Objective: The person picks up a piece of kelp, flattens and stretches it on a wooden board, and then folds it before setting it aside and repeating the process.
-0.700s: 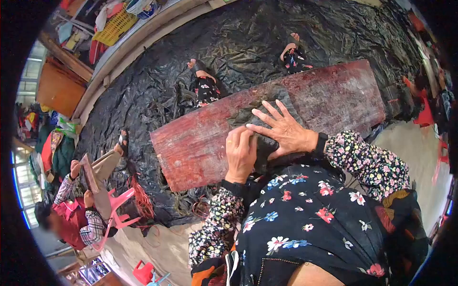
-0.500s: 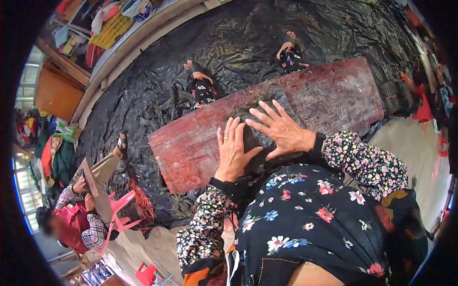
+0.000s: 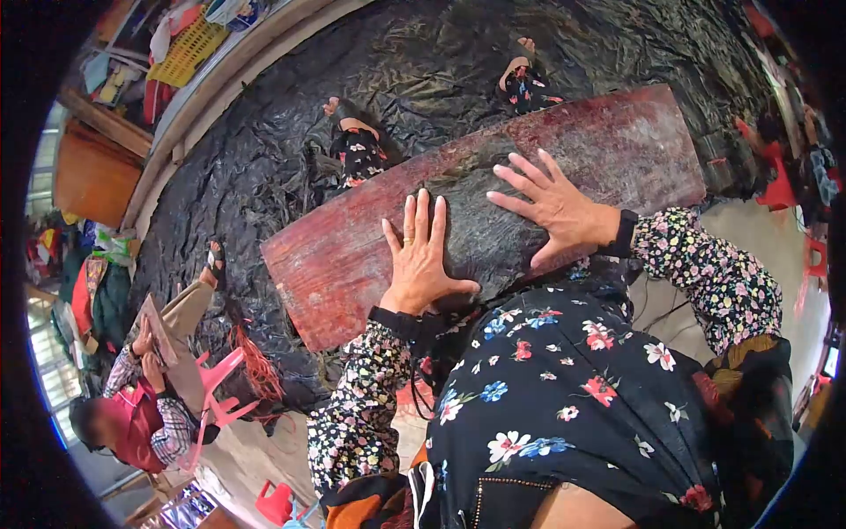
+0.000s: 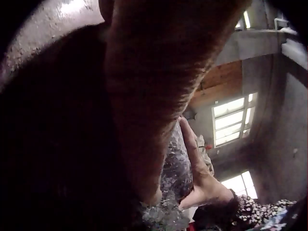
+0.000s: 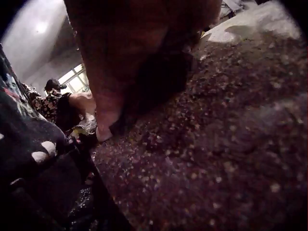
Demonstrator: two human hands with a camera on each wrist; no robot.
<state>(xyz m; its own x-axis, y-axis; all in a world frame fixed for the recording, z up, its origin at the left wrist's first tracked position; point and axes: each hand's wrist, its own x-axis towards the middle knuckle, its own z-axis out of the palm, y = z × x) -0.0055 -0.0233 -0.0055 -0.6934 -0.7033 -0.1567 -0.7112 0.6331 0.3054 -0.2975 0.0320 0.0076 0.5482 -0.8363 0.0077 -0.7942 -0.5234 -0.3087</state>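
A dark, wrinkled, leaf-like sheet [image 3: 485,227] lies across the middle of a worn reddish wooden board [image 3: 344,264]. My left hand [image 3: 421,260] rests at the sheet's left side, fingers straight and spread, thumb stretched over its near edge. On the right side my right hand [image 3: 564,212] presses with its palm down and fingers fanned toward the far edge. The left wrist view shows the crinkled sheet [image 4: 175,168] between both thumbs. In the right wrist view, the speckled board [image 5: 216,159] runs right beneath the hand.
Black plastic sheeting [image 3: 256,150] covers the ground around the board, with two feet on it beyond. At the left, another person [image 3: 137,414] sits by a pink stool [image 3: 220,379], holding a small board. Reddish string [image 3: 256,366] lies close by. A yellow basket [image 3: 189,53] stands at upper left.
The left hand has uncurled from a pinch near the right fingertips and flattened, moving left. The right hand has shifted slightly right, so the hands are further apart with more of the sheet showing.
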